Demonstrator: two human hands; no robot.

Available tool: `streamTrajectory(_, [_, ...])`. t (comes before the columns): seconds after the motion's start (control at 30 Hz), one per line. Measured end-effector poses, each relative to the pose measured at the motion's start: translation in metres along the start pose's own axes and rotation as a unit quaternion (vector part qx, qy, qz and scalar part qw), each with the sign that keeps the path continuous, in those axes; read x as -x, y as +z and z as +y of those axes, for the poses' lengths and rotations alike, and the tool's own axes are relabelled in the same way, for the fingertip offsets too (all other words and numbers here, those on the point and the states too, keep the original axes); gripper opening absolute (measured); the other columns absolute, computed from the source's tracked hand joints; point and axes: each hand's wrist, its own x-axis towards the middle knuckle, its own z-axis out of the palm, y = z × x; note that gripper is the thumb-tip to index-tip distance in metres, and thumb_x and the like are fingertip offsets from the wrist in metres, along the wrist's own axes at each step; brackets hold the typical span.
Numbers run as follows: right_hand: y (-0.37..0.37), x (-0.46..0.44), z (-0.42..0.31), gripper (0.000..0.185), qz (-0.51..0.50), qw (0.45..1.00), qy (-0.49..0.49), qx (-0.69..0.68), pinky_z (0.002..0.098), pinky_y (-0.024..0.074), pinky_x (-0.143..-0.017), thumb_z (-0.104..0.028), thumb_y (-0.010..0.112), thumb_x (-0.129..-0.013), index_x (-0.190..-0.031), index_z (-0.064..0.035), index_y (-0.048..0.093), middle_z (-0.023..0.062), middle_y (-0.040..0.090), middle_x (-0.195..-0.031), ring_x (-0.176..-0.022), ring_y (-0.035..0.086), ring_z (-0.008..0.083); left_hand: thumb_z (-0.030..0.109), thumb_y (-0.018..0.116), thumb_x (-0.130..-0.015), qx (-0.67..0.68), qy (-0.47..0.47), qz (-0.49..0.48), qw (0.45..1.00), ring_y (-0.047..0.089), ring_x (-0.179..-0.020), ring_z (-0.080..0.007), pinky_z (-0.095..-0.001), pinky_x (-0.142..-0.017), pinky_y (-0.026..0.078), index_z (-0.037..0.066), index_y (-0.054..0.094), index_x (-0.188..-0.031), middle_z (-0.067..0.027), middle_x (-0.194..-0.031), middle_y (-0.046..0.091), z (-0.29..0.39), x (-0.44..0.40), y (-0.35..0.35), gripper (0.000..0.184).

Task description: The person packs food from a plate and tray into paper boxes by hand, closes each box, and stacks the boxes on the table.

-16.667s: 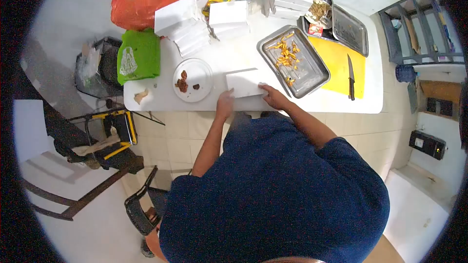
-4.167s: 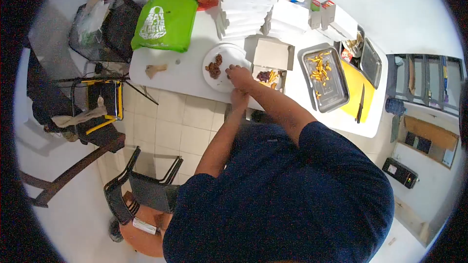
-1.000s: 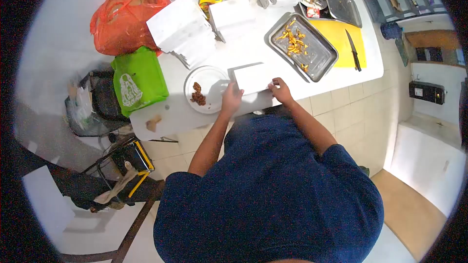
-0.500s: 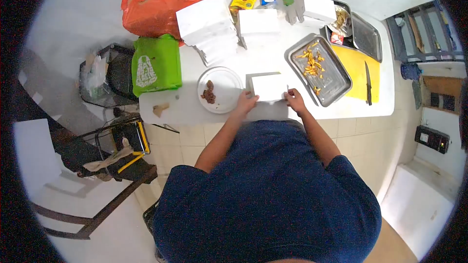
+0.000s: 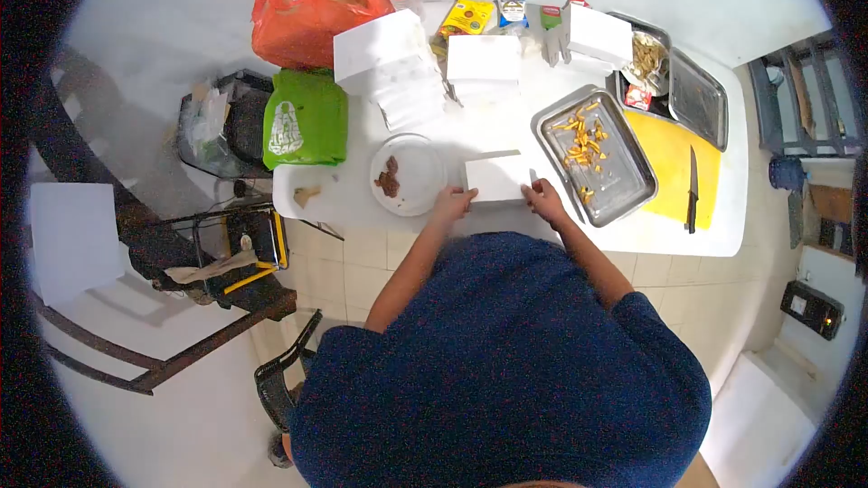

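A small white cardboard box (image 5: 496,178) lies at the table's front edge, between my two hands, with its top closed or nearly so. My left hand (image 5: 457,202) grips its left front corner, fingers closed against the side. At the right side, my right hand (image 5: 544,199) pinches the box's edge. Just left of it sits a white plate (image 5: 425,183) with a small heap of brown meat pieces (image 5: 388,179). On the right, a metal tray (image 5: 624,183) holds scattered yellow-brown fried strips (image 5: 584,140).
White boxes stand stacked at the back (image 5: 380,50), with another white box (image 5: 484,61) beside them. A knife (image 5: 693,190) lies on a yellow cutting board (image 5: 665,149) at right. A green bag (image 5: 312,117) and a red plastic bag (image 5: 316,14) occupy the left. Small packets (image 5: 511,7) line the wall.
The camera view has shifted, so the table and everything on it appear slightly lower and farther right. Both hands stay on the white box.
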Motion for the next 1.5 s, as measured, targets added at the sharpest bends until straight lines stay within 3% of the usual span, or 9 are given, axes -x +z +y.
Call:
streamTrajectory(0.37, [-0.004, 0.014, -0.017, 0.039, -0.017, 1.0, -0.024, -0.005, 0.0307, 0.0488, -0.065, -0.033, 0.069, -0.083, -0.097, -0.0017, 0.052, 0.0086, 0.058, -0.085, -0.074, 0.057, 0.0154, 0.028, 0.07, -0.081, 0.02, 0.028, -0.017, 0.999, 0.063, -0.086, -0.0238, -0.0345, -0.069, 0.052, -0.006, 0.05, -0.126, -0.019, -0.109, 0.064, -0.016, 0.011, 0.002, 0.06])
streamTrajectory(0.77, [-0.002, 0.017, -0.027, 0.045, 0.055, 0.99, -0.055, 0.115, 0.0356, 0.0488, -0.076, -0.036, 0.072, -0.08, -0.102, -0.0003, 0.053, 0.0149, 0.061, -0.095, -0.087, 0.06, 0.0245, 0.029, 0.072, -0.075, -0.132, 0.113, 0.068, 0.983, 0.063, -0.096, -0.0283, -0.0374, -0.084, 0.051, -0.003, 0.06, -0.114, -0.0193, -0.111, 0.063, -0.059, -0.037, 0.013, 0.052])
streamTrajectory(0.87, [-0.001, 0.019, -0.033, 0.047, 0.069, 0.985, -0.086, 0.13, 0.0362, 0.0492, -0.076, -0.034, 0.072, -0.08, -0.105, 0.0002, 0.052, 0.016, 0.061, -0.096, -0.089, 0.06, 0.0241, 0.017, 0.072, -0.08, -0.118, 0.158, 0.045, 0.979, 0.064, -0.087, -0.0225, -0.033, -0.063, 0.056, -0.004, 0.051, -0.122, -0.0182, -0.106, 0.063, -0.076, -0.054, 0.011, 0.052])
streamTrajectory(0.97, [-0.002, 0.025, -0.041, 0.048, 0.049, 0.996, -0.012, 0.079, 0.036, 0.0492, -0.077, -0.032, 0.074, -0.079, -0.106, 0.0015, 0.054, 0.0158, 0.062, -0.097, -0.091, 0.06, 0.0232, 0.032, 0.073, -0.072, 0.01, 0.122, 0.006, 0.993, 0.061, -0.102, -0.0309, -0.0382, -0.091, 0.047, -0.002, 0.055, -0.12, -0.0193, -0.116, 0.06, -0.077, -0.047, 0.013, 0.062])
streamTrajectory(1.07, [-0.007, 0.027, -0.045, 0.048, 0.027, 0.998, 0.009, 0.052, 0.0334, 0.0498, -0.073, -0.03, 0.076, -0.077, -0.106, 0.0019, 0.056, 0.0136, 0.063, -0.093, -0.087, 0.061, 0.0208, 0.033, 0.073, -0.071, -0.182, 0.129, 0.058, 0.973, 0.06, -0.102, -0.0294, -0.0387, -0.089, 0.047, -0.001, 0.053, -0.122, -0.0182, -0.116, 0.06, -0.059, -0.039, 0.012, 0.064])
streamTrajectory(1.27, [-0.004, 0.017, -0.018, 0.042, 0.04, 0.998, 0.019, -0.046, 0.0254, 0.0485, -0.059, -0.023, 0.08, -0.074, -0.101, 0.0005, 0.06, 0.0076, 0.064, -0.081, -0.067, 0.06, 0.0134, 0.038, 0.074, -0.069, -0.101, 0.058, -0.009, 0.993, 0.058, -0.104, -0.0286, -0.0393, -0.091, 0.047, 0.0, 0.054, -0.121, -0.0179, -0.114, 0.06, -0.035, -0.021, 0.008, 0.067])
streamTrajectory(1.37, [-0.004, 0.021, -0.017, 0.041, 0.047, 0.994, 0.028, -0.096, 0.0252, 0.0478, -0.057, -0.027, 0.081, -0.072, -0.097, -0.0002, 0.062, 0.0075, 0.064, -0.077, -0.066, 0.059, 0.0118, 0.017, 0.075, -0.076, -0.096, 0.152, 0.0, 0.984, 0.066, -0.082, -0.0256, -0.0381, -0.062, 0.057, -0.004, 0.048, -0.123, -0.0214, -0.102, 0.063, -0.098, -0.088, 0.009, 0.058])
streamTrajectory(1.47, [-0.002, 0.017, -0.008, 0.035, 0.04, 0.995, 0.011, -0.086, 0.0254, 0.0477, -0.06, -0.026, 0.081, -0.072, -0.089, -0.0009, 0.064, 0.0062, 0.064, -0.075, -0.066, 0.058, 0.0119, 0.017, 0.074, -0.077, -0.139, 0.154, -0.006, 0.978, 0.066, -0.078, -0.0254, -0.0366, -0.059, 0.056, -0.003, 0.047, -0.124, -0.0217, -0.099, 0.064, -0.093, -0.084, 0.005, 0.058])
streamTrajectory(1.5, [-0.001, 0.018, -0.008, 0.033, 0.049, 0.996, 0.008, -0.068, 0.0258, 0.0474, -0.058, -0.025, 0.081, -0.072, -0.088, -0.0011, 0.064, 0.0055, 0.064, -0.074, -0.065, 0.058, 0.0114, 0.022, 0.075, -0.074, -0.146, 0.139, -0.008, 0.979, 0.064, -0.086, -0.0266, -0.0372, -0.069, 0.054, -0.002, 0.049, -0.123, -0.021, -0.104, 0.063, -0.083, -0.075, 0.005, 0.061])
